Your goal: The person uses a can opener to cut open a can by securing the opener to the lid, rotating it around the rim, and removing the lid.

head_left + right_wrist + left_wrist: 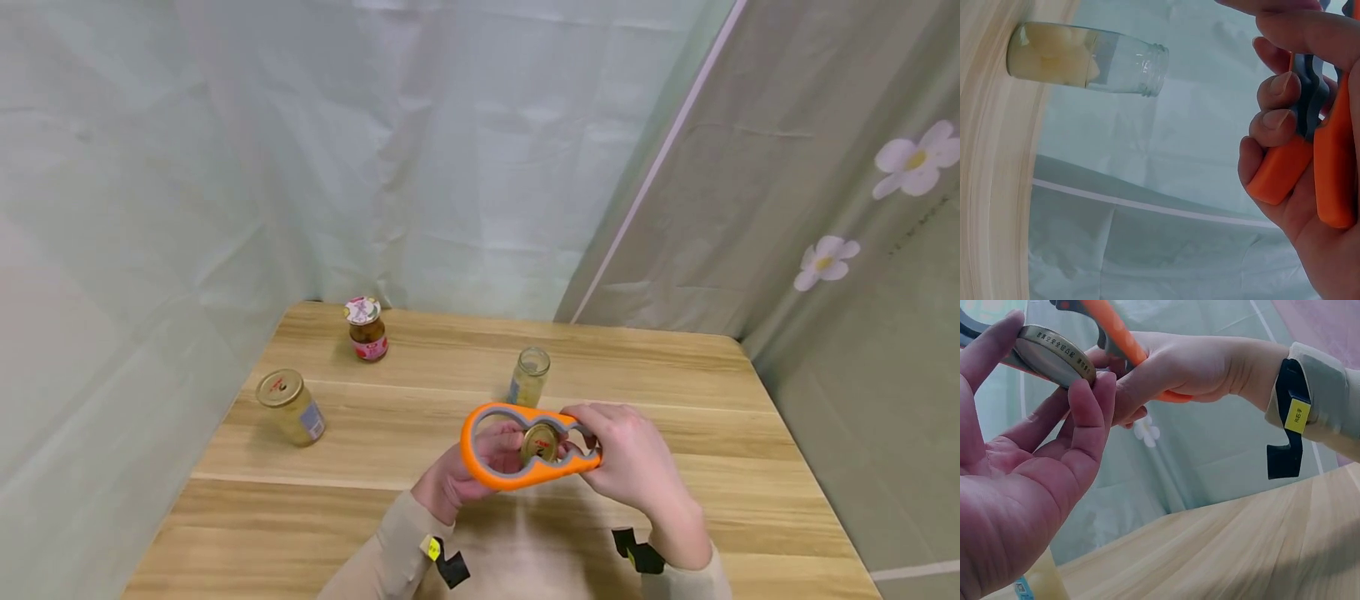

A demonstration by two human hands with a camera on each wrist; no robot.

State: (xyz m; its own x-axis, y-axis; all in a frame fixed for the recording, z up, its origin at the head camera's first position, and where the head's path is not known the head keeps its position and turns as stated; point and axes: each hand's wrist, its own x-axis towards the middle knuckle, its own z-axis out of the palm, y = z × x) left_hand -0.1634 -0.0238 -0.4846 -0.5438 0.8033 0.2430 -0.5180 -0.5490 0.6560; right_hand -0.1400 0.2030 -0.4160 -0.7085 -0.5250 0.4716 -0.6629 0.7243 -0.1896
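Note:
My left hand (450, 479) pinches a gold metal jar lid (540, 444) between its fingertips; in the left wrist view the lid (1054, 356) is tilted, its pale inside partly showing. My right hand (633, 454) grips the narrow end of an orange jar opener (498, 481) with grey toothed inner edges. Seen from the head, the lid appears within the opener's loop. In the right wrist view, fingers curl round the opener's orange handles (1335, 162). Just beyond both hands, an uncovered glass jar (529, 379) of pale chunks in liquid stands upright on the table.
At the left of the wooden table (360, 454) stands a gold-lidded jar (288, 408) with pale contents. Farther back is a smaller dark jar (367, 329) with a patterned lid and pink label. Pale curtains (450, 167) hang behind and beside the table.

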